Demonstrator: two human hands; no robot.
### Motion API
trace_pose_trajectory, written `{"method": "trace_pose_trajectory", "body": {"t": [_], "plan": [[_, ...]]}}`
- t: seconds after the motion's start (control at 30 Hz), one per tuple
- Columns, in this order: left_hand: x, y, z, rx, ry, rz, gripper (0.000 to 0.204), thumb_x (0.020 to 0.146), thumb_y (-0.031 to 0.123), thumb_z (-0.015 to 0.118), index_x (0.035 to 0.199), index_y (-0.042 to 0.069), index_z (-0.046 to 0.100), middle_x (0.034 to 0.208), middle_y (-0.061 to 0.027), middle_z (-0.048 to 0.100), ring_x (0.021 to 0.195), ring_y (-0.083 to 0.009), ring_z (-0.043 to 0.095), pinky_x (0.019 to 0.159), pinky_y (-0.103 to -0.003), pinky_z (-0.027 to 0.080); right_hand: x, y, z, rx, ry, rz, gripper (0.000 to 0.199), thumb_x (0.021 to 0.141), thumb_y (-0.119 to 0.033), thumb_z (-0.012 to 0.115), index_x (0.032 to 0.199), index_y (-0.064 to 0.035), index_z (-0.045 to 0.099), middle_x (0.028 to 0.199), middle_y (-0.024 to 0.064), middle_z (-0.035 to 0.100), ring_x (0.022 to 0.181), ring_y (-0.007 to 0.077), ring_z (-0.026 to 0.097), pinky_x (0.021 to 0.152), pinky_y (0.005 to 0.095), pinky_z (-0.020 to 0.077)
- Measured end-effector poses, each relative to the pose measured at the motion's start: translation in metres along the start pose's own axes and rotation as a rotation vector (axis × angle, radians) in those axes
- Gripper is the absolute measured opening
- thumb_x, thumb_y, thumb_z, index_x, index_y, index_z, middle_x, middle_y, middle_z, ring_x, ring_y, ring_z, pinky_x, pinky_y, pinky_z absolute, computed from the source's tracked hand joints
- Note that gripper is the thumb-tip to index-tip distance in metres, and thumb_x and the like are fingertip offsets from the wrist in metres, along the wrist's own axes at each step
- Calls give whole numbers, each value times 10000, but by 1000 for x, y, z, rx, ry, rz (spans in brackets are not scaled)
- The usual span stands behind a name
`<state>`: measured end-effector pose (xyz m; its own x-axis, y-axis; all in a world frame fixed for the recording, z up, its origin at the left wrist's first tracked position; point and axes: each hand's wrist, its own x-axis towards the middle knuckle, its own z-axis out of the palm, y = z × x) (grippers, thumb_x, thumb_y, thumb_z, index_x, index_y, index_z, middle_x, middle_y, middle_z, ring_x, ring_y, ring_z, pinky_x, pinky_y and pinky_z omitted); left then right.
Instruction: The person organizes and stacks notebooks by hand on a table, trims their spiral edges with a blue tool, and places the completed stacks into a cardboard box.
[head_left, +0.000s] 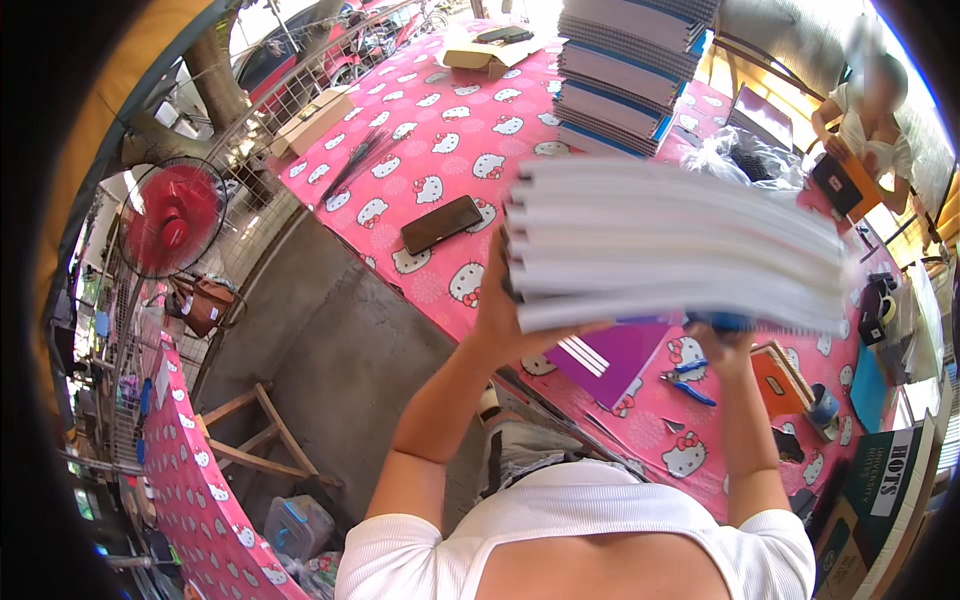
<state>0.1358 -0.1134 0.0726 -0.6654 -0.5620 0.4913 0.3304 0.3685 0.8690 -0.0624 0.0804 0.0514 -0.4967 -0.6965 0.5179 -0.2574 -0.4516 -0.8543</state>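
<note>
Head view: a thick stack of white-paged books (680, 245), smeared by motion blur, is held up in front of the wearer's body, over the near part of a table covered in a pink cloth (335, 180) with cat faces. Dark marks run down its left end, and a strip of blue shows along its underside. The left hand (503, 318) grasps the stack at its lower left corner, with fingers reaching beneath. The right hand (722, 342) grasps it from below, toward the right; the blur hides its exact finger placement. Partly under the stack in this view, a purple folder (612, 365) with white stripes lies on the cloth, with blue-handled pliers (690, 387) just beside it and an orange notebook (778, 382) farther right. A dark phone (441, 225) lies to the left of the stack. Beyond the stack rises a tall pile of spiral-bound books (625, 85), near a clear plastic bag (715, 155). A cardboard piece (478, 58) sits at the far end. At upper right, another person (840, 105) is beside a black and orange book (850, 188). A red fan (172, 215) stands off to the left, above a brown bag (203, 305)
</note>
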Motion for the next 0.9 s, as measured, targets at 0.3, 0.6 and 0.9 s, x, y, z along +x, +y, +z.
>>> {"method": "trace_pose_trajectory", "body": {"t": [0.3, 0.6, 0.9], "plan": [[170, -56, -164, -298, 3, -555, 545, 718, 169, 809, 1151, -14, 533, 1051, -117, 617, 954, -223, 614, 779, -346, 540, 189, 82, 152, -56, 175, 381, 586, 709, -191, 803, 1172, 27, 518, 1005, 137, 629, 884, 210, 628, 775, 324, 528], [252, -252, -319, -359, -184, -1129, 565, 755, 224, 777, 1173, -60, 525, 1062, -174, 620, 919, -282, 638, 775, -444, 553, 265, 246, 255, -99, 308, 868, 593, 684, -354, 821, 1031, 73, 598, 921, 158, 652, 778, 214, 658, 661, 311, 559], [339, -339, -320, -109, -170, -944, 939, 660, 168, 846, 1366, -44, 265, 1198, -255, 517, 1020, -336, 590, 783, -489, 537, 316, 321, 259, -124, 420, 874, 713, 682, -398, 817, 1107, 96, 526, 997, 198, 623, 848, 257, 651, 675, 368, 570]]}}
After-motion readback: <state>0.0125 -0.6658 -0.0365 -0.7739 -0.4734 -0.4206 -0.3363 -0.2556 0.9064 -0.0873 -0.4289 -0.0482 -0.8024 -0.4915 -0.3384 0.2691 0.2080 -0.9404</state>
